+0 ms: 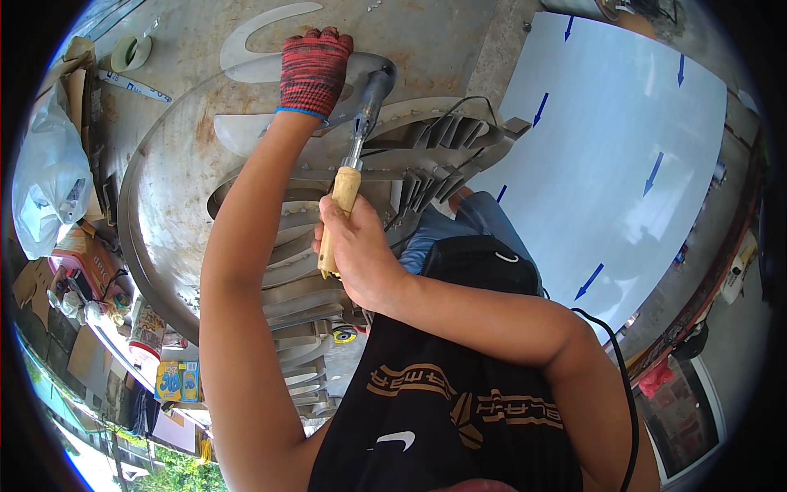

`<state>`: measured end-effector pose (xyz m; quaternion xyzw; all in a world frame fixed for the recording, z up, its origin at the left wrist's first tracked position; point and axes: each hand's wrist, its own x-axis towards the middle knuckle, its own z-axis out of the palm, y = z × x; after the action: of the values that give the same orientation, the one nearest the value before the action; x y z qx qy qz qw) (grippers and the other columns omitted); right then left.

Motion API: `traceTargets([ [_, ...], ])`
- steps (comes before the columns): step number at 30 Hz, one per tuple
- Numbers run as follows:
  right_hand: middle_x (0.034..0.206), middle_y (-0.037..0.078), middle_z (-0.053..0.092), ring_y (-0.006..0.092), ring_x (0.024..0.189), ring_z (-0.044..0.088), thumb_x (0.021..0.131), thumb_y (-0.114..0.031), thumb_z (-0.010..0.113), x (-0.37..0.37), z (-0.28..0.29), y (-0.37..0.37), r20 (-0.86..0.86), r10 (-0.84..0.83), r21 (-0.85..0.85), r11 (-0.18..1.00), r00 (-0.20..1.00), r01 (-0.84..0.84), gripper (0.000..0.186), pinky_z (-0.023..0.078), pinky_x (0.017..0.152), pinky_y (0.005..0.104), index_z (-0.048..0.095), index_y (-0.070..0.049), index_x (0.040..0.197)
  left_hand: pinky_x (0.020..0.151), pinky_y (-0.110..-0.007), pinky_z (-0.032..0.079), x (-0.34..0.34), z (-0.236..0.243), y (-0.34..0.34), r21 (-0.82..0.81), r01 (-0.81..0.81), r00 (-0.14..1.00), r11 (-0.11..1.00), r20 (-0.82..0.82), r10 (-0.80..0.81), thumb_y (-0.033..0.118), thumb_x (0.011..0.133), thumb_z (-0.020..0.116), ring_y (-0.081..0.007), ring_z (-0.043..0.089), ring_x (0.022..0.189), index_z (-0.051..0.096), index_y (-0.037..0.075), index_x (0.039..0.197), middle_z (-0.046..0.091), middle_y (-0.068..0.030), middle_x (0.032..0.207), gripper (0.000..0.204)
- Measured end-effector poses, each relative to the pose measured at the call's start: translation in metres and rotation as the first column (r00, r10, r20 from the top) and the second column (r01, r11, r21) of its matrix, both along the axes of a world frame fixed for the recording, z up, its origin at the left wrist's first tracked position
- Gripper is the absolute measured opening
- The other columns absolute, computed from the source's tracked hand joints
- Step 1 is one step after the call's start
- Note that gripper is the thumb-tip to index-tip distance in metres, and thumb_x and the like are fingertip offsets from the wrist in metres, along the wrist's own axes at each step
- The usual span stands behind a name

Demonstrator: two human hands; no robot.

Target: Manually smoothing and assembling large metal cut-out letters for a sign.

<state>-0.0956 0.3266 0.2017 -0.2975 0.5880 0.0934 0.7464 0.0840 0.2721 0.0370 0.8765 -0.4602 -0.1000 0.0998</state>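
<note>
My left hand [316, 74], in a red and black knitted glove, presses on a flat, round-ended metal piece [254, 69]. Its fingers look curled, and whatever lies under them is hidden. My bare right hand [361, 250] is wrapped round the wooden handle of a soldering iron [345, 187]. The iron's dark tip points away from me, close to the right of the glove and over the metal piece. Below both hands spreads a large metal shape with bent strips [303, 307] and a long curved outer edge [131, 205].
A bluish-white sheet with dark arrows [615, 156] covers the right side. At the left are a tape roll [131, 52], a clear plastic bag [51, 176] and a yellow and blue box [177, 380]. A black cable [625, 361] hangs by my right arm.
</note>
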Motion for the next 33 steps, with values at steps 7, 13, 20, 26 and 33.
traceTargets([
  [7, 0.085, 0.003, 0.055, 0.0124, 0.075, 0.056, 0.109, -0.03, 0.056, -0.002, 0.0, -0.001, -0.004, 0.041, -0.009, 0.999, 0.999, -0.041, 0.024, 0.051, 0.068, 0.0305, 0.049, -0.007, 0.114, 0.09, -0.047, 0.049, 0.0, 0.0, 0.0, 0.017, 0.006, 1.0, 1.0, -0.008, -0.006, 0.03, 0.058, 0.089, -0.0278, 0.065, 0.111, 0.067, 0.017, 0.112, 0.067, -0.0073, 0.116, 0.059],
  [13, 0.086, 0.003, 0.054, 0.0122, 0.074, 0.055, 0.109, -0.029, 0.056, -0.003, -0.002, 0.0, 0.005, 0.031, -0.018, 0.999, 1.0, -0.031, 0.023, 0.05, 0.067, 0.0301, 0.049, -0.008, 0.113, 0.09, -0.047, 0.049, 0.0, -0.002, -0.001, 0.018, 0.004, 1.0, 1.0, 0.001, -0.004, 0.03, 0.059, 0.088, -0.0282, 0.065, 0.111, 0.067, 0.017, 0.112, 0.066, -0.0075, 0.116, 0.058],
  [20, 0.086, 0.002, 0.053, 0.0122, 0.075, 0.055, 0.109, -0.028, 0.056, -0.003, -0.005, 0.001, 0.008, 0.056, -0.031, 0.998, 0.998, -0.055, 0.022, 0.049, 0.067, 0.0302, 0.048, -0.008, 0.113, 0.091, -0.047, 0.049, 0.0, -0.01, 0.0, 0.016, -0.004, 0.999, 1.0, 0.043, 0.003, 0.031, 0.059, 0.087, -0.0282, 0.065, 0.111, 0.067, 0.017, 0.114, 0.067, -0.0081, 0.118, 0.06],
  [26, 0.086, 0.003, 0.054, 0.0124, 0.075, 0.055, 0.109, -0.028, 0.056, -0.003, -0.007, 0.002, -0.011, 0.032, -0.045, 0.998, 0.999, -0.033, 0.022, 0.049, 0.067, 0.0303, 0.048, -0.008, 0.114, 0.091, -0.048, 0.048, 0.0, -0.004, -0.001, 0.028, 0.003, 1.0, 1.0, -0.001, -0.002, 0.031, 0.059, 0.087, -0.0282, 0.065, 0.112, 0.066, 0.017, 0.113, 0.067, -0.0083, 0.119, 0.06],
  [33, 0.086, 0.003, 0.054, 0.0119, 0.074, 0.055, 0.109, -0.028, 0.055, -0.006, -0.006, 0.001, 0.001, 0.069, -0.048, 0.996, 0.998, -0.069, 0.022, 0.049, 0.066, 0.0297, 0.048, -0.007, 0.113, 0.091, -0.047, 0.049, 0.001, -0.006, -0.003, 0.026, 0.007, 1.0, 1.0, 0.024, -0.008, 0.031, 0.06, 0.088, -0.0283, 0.065, 0.111, 0.067, 0.017, 0.113, 0.067, -0.0082, 0.118, 0.059],
])
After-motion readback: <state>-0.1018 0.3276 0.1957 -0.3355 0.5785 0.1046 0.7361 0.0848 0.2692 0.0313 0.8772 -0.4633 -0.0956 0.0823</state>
